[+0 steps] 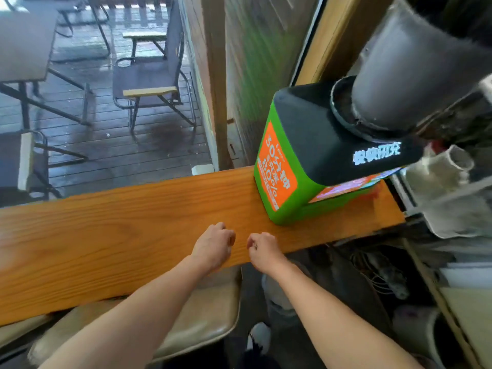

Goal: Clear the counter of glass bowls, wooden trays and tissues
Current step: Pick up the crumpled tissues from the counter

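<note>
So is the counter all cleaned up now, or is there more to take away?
It looks nearly done. The wooden counter shows no glass bowls, trays or tissues in this view. Only a green and orange box stands on it at the right. The left hand and right hand are curled over the counter and seem to hold nothing. Parts out of view could still need clearing.

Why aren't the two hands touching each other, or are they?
Apart. The head view shows a strip of bare wooden counter between the left hand and the right hand. Both are loosely curled and hold nothing.
</note>
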A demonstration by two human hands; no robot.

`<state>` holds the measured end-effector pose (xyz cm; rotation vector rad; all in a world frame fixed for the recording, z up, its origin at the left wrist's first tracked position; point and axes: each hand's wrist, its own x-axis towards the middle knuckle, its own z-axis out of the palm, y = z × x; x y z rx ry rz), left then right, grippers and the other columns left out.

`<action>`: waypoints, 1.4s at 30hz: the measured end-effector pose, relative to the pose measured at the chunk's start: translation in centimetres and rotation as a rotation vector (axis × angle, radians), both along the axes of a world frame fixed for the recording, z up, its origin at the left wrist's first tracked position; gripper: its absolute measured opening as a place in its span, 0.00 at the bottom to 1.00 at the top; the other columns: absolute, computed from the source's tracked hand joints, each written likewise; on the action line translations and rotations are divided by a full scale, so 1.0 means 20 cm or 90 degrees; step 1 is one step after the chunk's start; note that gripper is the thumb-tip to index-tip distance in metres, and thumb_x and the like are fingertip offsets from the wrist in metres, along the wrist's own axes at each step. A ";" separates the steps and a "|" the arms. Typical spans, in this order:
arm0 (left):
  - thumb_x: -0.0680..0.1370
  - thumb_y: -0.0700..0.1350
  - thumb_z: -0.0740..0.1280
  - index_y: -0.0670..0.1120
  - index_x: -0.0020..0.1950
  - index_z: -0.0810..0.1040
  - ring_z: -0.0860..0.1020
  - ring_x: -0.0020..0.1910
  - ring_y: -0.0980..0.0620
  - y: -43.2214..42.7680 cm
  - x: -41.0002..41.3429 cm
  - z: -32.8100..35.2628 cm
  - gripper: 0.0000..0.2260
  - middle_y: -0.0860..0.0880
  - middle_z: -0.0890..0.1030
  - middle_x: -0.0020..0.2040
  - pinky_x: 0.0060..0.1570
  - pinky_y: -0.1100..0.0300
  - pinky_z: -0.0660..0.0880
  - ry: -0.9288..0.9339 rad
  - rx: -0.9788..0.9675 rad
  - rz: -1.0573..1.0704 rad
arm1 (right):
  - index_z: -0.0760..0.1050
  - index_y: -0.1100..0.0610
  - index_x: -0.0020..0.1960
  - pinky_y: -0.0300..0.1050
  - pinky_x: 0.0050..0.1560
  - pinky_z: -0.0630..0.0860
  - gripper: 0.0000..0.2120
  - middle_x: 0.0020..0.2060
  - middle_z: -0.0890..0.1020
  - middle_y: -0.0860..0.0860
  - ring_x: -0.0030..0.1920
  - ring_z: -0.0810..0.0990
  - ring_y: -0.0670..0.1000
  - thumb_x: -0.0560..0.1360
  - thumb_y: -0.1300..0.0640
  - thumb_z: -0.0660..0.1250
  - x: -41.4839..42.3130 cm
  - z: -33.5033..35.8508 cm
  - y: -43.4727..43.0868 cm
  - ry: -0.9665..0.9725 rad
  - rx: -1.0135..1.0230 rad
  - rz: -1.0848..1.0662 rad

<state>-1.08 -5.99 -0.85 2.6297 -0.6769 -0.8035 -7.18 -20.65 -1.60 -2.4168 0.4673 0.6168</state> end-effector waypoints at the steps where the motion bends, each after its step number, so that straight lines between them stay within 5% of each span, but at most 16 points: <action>1: 0.78 0.41 0.62 0.47 0.50 0.82 0.75 0.54 0.42 -0.04 -0.07 0.03 0.09 0.44 0.76 0.52 0.53 0.50 0.75 0.000 0.004 -0.012 | 0.81 0.58 0.49 0.46 0.50 0.71 0.10 0.49 0.79 0.61 0.53 0.77 0.61 0.74 0.61 0.62 -0.09 0.02 -0.04 0.007 0.000 0.001; 8: 0.74 0.47 0.64 0.49 0.50 0.79 0.73 0.54 0.41 -0.38 -0.48 0.16 0.08 0.46 0.71 0.51 0.51 0.48 0.76 -0.039 0.037 -0.136 | 0.79 0.54 0.45 0.41 0.45 0.68 0.03 0.45 0.71 0.52 0.50 0.77 0.57 0.74 0.58 0.66 -0.65 0.21 -0.44 -0.024 -0.003 -0.077; 12: 0.70 0.63 0.62 0.50 0.51 0.76 0.71 0.56 0.42 -0.60 -0.65 0.16 0.19 0.47 0.70 0.53 0.53 0.48 0.76 -0.071 0.035 -0.207 | 0.79 0.54 0.45 0.40 0.45 0.68 0.02 0.45 0.71 0.52 0.47 0.77 0.57 0.73 0.58 0.70 -0.87 0.26 -0.65 -0.058 -0.023 -0.134; 17: 0.69 0.67 0.65 0.51 0.53 0.73 0.70 0.57 0.46 -0.83 -0.76 0.09 0.23 0.50 0.70 0.54 0.45 0.51 0.75 -0.138 -0.004 -0.243 | 0.75 0.52 0.45 0.48 0.47 0.77 0.07 0.48 0.71 0.52 0.46 0.77 0.55 0.71 0.55 0.74 -1.04 0.20 -0.76 -0.055 -0.009 -0.253; 24: 0.71 0.61 0.71 0.54 0.61 0.71 0.69 0.60 0.46 -1.00 -0.83 -0.34 0.23 0.50 0.68 0.60 0.50 0.51 0.77 -0.037 0.032 -0.269 | 0.74 0.53 0.60 0.49 0.58 0.75 0.19 0.55 0.68 0.53 0.54 0.74 0.58 0.71 0.57 0.73 -1.15 -0.21 -0.80 -0.032 -0.006 -0.324; 35: 0.72 0.56 0.72 0.54 0.67 0.69 0.66 0.65 0.44 -1.10 -0.77 -1.26 0.26 0.47 0.67 0.64 0.52 0.49 0.78 -0.003 0.107 -0.314 | 0.75 0.52 0.59 0.51 0.59 0.74 0.18 0.59 0.69 0.55 0.57 0.73 0.58 0.71 0.58 0.74 -1.11 -1.17 -0.79 -0.022 0.000 -0.387; 42: 0.72 0.53 0.73 0.59 0.70 0.66 0.68 0.66 0.42 -1.09 -0.76 -1.67 0.29 0.48 0.65 0.68 0.56 0.48 0.77 0.058 0.110 -0.319 | 0.70 0.50 0.70 0.53 0.63 0.74 0.29 0.67 0.67 0.55 0.65 0.71 0.57 0.71 0.61 0.73 -1.14 -1.61 -0.72 -0.017 0.081 -0.442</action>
